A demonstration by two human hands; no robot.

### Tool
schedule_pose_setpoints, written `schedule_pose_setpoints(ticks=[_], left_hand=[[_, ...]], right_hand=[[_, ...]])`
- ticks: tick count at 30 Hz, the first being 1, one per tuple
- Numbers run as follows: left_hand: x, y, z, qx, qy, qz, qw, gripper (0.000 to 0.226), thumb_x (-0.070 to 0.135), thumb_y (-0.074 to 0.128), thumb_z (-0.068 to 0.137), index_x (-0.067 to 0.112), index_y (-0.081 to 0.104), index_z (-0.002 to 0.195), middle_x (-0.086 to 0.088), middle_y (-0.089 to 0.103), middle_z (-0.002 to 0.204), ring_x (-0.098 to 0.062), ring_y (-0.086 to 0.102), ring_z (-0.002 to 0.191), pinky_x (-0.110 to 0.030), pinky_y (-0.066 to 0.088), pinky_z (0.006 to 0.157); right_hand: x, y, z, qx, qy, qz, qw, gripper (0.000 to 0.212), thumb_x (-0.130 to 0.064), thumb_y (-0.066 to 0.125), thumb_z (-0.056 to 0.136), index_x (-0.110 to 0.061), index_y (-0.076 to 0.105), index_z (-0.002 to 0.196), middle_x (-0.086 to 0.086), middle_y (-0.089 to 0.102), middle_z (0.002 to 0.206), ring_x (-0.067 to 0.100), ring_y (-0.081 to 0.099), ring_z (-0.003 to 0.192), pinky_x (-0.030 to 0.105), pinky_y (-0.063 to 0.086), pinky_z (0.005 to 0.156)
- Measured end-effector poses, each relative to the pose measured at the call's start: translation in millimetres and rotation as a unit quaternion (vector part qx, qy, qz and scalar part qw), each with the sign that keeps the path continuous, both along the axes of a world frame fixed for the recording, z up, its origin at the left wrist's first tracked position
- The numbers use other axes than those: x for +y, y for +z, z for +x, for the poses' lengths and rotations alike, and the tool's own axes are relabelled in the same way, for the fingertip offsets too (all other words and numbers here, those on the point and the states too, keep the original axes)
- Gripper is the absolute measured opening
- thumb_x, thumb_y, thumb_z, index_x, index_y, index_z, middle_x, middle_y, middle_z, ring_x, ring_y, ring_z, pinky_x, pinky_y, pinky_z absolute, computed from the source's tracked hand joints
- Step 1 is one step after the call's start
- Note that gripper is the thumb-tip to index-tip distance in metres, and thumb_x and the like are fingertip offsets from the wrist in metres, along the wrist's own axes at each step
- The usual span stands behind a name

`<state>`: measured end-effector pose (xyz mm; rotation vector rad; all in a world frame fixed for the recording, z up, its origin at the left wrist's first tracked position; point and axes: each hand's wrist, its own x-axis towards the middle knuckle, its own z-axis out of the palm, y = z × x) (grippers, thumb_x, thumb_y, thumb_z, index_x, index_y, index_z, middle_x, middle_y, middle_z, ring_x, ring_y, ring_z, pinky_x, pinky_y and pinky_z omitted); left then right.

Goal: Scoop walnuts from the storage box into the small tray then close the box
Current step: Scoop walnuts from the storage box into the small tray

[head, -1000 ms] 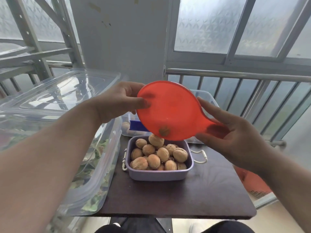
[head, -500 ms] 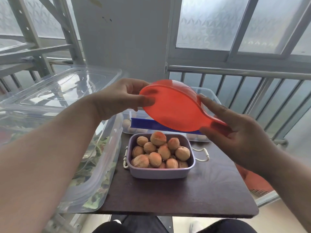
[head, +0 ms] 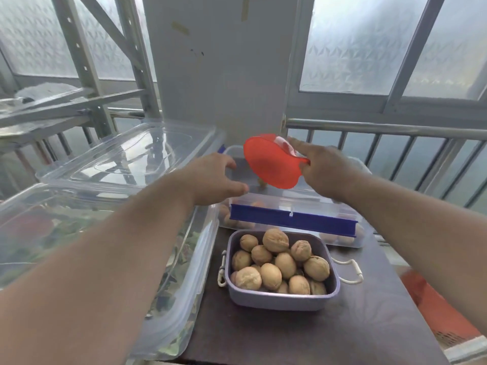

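A: Where's the scoop [head: 271, 164]?
B: Over the open box [head: 290, 204], tipped on edge, its handle pinched in the right hand [head: 324, 175].
A: And the left hand [head: 213, 180]?
B: Just beside the scoop, not touching it, fingers loosely spread and holding nothing.
A: The walnuts [head: 279, 264]?
B: Heaped in the tray [head: 276, 299] on the table [head: 290, 338], just before the box; a few more show through the box wall

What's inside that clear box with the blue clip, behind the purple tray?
A few walnuts show through the storage box's clear front wall. The blue clip, the red scoop and both hands cover most of its inside, so its fill is unclear.
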<state>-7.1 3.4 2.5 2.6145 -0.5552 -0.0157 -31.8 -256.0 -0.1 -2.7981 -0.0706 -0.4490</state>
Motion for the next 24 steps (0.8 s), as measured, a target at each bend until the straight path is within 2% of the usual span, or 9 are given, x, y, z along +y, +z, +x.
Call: schedule_pose_setpoints(ticks=[2,5,6,8,9,11,14,17,24], left_hand=[[0.9,0.2,0.6,0.000,0.009,0.002,1.000,0.075,0.052,0.078,0.090,0.019,0.053,0.154,-0.004,0.055,0.156,-0.024,0.055,0.138,-0.030,0.040,0.102],[1.9,-0.9,2.1,0.014,0.018,-0.017,1.000,0.073,0.050,0.082,0.088,0.015,0.056,0.147,-0.006,0.062,0.146,-0.021,0.058,0.119,-0.028,0.039,0.093],[2.1,-1.4,3.1,0.016,0.018,-0.019,1.000,0.073,0.051,0.082,0.087,0.013,0.057,0.145,-0.007,0.063,0.143,-0.021,0.058,0.117,-0.029,0.041,0.093],[3.6,-2.4,6.7,0.017,0.020,-0.018,0.999,0.074,0.053,0.083,0.086,0.013,0.057,0.142,-0.006,0.064,0.140,-0.024,0.060,0.120,-0.033,0.044,0.093],[4.2,-2.4,8.4,0.019,0.020,-0.017,0.999,0.075,0.054,0.084,0.085,0.013,0.057,0.142,-0.006,0.064,0.138,-0.024,0.060,0.118,-0.034,0.044,0.093],[4.6,-2.3,11.3,0.017,0.017,-0.013,1.000,0.076,0.056,0.084,0.084,0.014,0.057,0.141,-0.005,0.065,0.138,-0.024,0.060,0.117,-0.035,0.045,0.093],[4.0,-2.2,12.1,0.012,0.014,-0.002,1.000,0.078,0.058,0.082,0.086,0.012,0.056,0.143,-0.007,0.062,0.142,-0.027,0.060,0.127,-0.036,0.045,0.098],[2.6,-0.6,10.4,0.010,0.011,0.006,1.000,0.072,0.057,0.081,0.088,0.009,0.061,0.139,-0.010,0.065,0.140,-0.029,0.061,0.128,-0.034,0.044,0.097],[1.0,-0.4,9.4,0.006,0.016,0.021,1.000,0.073,0.059,0.080,0.087,0.011,0.064,0.139,-0.010,0.066,0.139,-0.030,0.063,0.126,-0.035,0.045,0.095]], right_hand=[[12.0,-5.3,22.7,0.026,0.015,0.001,1.000,0.065,-0.016,0.045,0.102,-0.048,0.038,0.158,0.012,0.061,0.149,0.038,0.064,0.123,0.046,0.054,0.101],[26.8,-12.4,47.7,0.060,0.036,0.015,0.997,0.065,-0.009,0.046,0.098,-0.038,0.048,0.156,0.010,0.064,0.146,0.036,0.063,0.123,0.042,0.051,0.103],[29.5,-12.8,52.7,0.070,0.029,0.031,0.997,0.064,-0.006,0.047,0.097,-0.035,0.052,0.154,0.009,0.067,0.142,0.034,0.064,0.119,0.039,0.052,0.100],[27.9,-14.8,58.9,0.098,0.024,0.079,0.992,0.058,-0.001,0.050,0.093,-0.030,0.067,0.140,0.009,0.075,0.111,0.029,0.065,0.089,0.034,0.055,0.072],[24.7,-15.2,59.2,0.113,0.023,0.098,0.988,0.054,0.001,0.051,0.091,-0.028,0.072,0.132,0.009,0.071,0.091,0.026,0.058,0.071,0.032,0.048,0.055],[14.8,-16.3,58.1,0.139,0.019,0.135,0.981,0.053,0.002,0.053,0.092,-0.029,0.073,0.129,0.011,0.059,0.076,0.021,0.043,0.060,0.028,0.032,0.044],[2.4,-12.2,54.6,0.182,0.017,0.169,0.968,0.053,-0.001,0.058,0.096,-0.034,0.069,0.136,0.011,0.057,0.076,0.020,0.038,0.060,0.029,0.031,0.046],[-5.2,-4.9,48.5,0.253,0.042,0.201,0.945,0.039,-0.003,0.059,0.101,-0.030,0.072,0.127,0.010,0.055,0.071,0.017,0.037,0.058,0.028,0.030,0.049],[-18.2,-1.9,49.5,0.354,0.056,0.288,0.888,0.041,-0.004,0.053,0.106,-0.035,0.078,0.115,0.007,0.042,0.069,0.014,0.028,0.057,0.033,0.016,0.061]])
